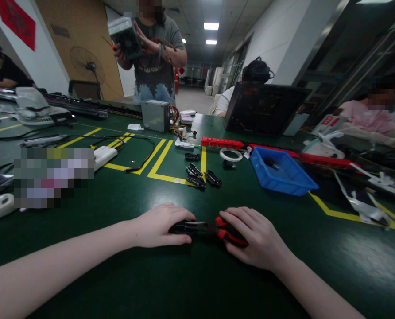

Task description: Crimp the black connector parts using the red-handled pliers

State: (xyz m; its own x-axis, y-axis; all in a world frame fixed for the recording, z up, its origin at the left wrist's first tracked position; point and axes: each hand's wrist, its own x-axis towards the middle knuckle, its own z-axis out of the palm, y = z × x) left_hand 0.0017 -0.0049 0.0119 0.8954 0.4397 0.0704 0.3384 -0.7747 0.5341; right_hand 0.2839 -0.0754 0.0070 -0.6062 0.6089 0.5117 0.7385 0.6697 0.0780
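Observation:
Close in front of me, my right hand [255,237] is wrapped round the red and black handles of a pair of long-nose pliers [222,228]. The jaws of the pliers point left and reach to a small black plastic part [179,227]. My left hand [162,226] holds that part between thumb and fingers, which cover much of it. Whether the jaws grip the part or only touch it, I cannot tell. Beyond my hands lie several similar black parts [195,170] in a loose group on the green table [134,279].
A blue tray [284,185] stands to the right, with a dark item inside. Behind the group are a roll of tape [230,154], a red strip [222,142] and a metal power supply [156,116]. Across the table a person [157,53] holds another boxy unit with a fan.

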